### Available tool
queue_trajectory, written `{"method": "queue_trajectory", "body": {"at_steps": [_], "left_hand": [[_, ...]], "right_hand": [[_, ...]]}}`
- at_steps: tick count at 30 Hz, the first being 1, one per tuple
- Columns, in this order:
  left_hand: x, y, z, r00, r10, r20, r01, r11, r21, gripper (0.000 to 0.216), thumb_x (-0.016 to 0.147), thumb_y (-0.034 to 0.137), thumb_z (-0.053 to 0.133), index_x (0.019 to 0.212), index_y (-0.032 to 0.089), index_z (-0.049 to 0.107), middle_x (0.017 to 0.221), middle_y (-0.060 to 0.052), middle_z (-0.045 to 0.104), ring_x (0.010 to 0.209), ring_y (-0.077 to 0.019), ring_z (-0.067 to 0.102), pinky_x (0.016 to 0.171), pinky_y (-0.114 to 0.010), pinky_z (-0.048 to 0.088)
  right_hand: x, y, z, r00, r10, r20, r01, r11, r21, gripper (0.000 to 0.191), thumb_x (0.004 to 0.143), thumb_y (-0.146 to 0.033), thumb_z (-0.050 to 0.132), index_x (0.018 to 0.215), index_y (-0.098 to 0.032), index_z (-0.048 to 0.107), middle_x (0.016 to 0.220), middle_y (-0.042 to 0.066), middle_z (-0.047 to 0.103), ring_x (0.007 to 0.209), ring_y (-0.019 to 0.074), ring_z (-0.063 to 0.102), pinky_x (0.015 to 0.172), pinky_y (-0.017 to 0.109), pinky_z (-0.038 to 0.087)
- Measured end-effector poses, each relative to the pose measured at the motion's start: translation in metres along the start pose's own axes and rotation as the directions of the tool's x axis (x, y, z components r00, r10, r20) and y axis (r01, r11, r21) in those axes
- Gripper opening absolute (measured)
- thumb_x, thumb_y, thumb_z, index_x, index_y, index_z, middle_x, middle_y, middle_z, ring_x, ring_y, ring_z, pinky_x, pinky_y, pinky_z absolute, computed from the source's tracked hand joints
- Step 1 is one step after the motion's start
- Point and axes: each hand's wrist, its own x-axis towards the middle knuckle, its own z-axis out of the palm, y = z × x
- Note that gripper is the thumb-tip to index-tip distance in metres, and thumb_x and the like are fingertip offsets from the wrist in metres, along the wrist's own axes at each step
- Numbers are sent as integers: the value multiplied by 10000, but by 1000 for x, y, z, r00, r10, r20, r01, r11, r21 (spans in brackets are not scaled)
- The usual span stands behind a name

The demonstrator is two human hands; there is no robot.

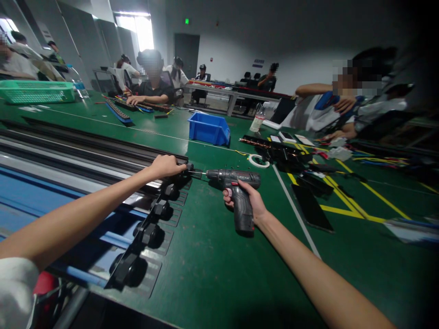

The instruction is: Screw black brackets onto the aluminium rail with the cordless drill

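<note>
My right hand is wrapped around the grip of a black cordless drill, a finger at its trigger. The drill points left, and its thin bit reaches the black end fitting of the farthest long black rail. My left hand is closed over the end of that rail, thumb and fingertips beside the fitting; its palm side is hidden. Nearer me, several black end brackets with round knobs line the ends of parallel rails. Flat slotted plates stick out beneath them onto the green table.
A blue bin stands beyond the drill, with a white ring-shaped coil closer. At right lie a dark flat panel, black parts and wires. A green basket is far left. Other people sit around the tables; a bottle stands near one.
</note>
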Motion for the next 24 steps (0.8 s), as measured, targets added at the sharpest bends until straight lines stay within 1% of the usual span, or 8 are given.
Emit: {"method": "queue_trajectory", "body": {"at_steps": [4,7,10,13,20,24], "left_hand": [[4,-1,4,1000,22,11,-22,1000,-9,750,848,725,311,877,120,754,880,-197,723,930,-339,661,869,-405,431],[6,-2,6,1000,27,12,-26,999,-28,741,842,731,318,851,124,742,885,-193,724,944,-334,656,897,-418,415],[7,-3,7,999,32,-1,-32,999,-34,732,841,731,322,797,122,725,866,-203,720,924,-339,656,882,-427,411],[7,-3,7,999,37,-4,-37,998,-42,701,849,713,330,754,131,709,848,-197,721,899,-326,660,874,-417,408],[7,-2,8,999,35,-20,-36,998,-45,705,841,724,333,728,134,702,821,-190,720,857,-311,665,839,-396,416],[6,-1,8,999,34,-30,-36,998,-43,702,845,710,335,723,124,701,829,-203,719,853,-317,666,823,-393,420]], "right_hand": [[1,0,-1,1000,3,11,-2,1000,-14,317,896,-429,581,880,-114,603,844,113,638,706,152,615,571,213,545],[2,0,-2,1000,-2,12,2,1000,-24,317,897,-433,577,877,-118,606,841,110,640,702,152,615,566,215,539],[3,-1,-2,1000,-11,10,11,999,-46,321,897,-427,584,860,-109,616,838,107,638,703,148,614,567,213,533],[4,-3,0,1000,-19,1,19,996,-91,286,898,-395,610,850,-113,622,829,91,638,698,139,610,570,209,523],[4,-7,5,996,-83,28,88,970,-228,229,893,-355,657,873,-128,634,764,41,632,613,112,565,557,227,480],[3,-8,8,998,-62,2,60,968,-243,243,902,-358,642,878,-116,646,789,64,647,653,125,595,571,223,496]]}}
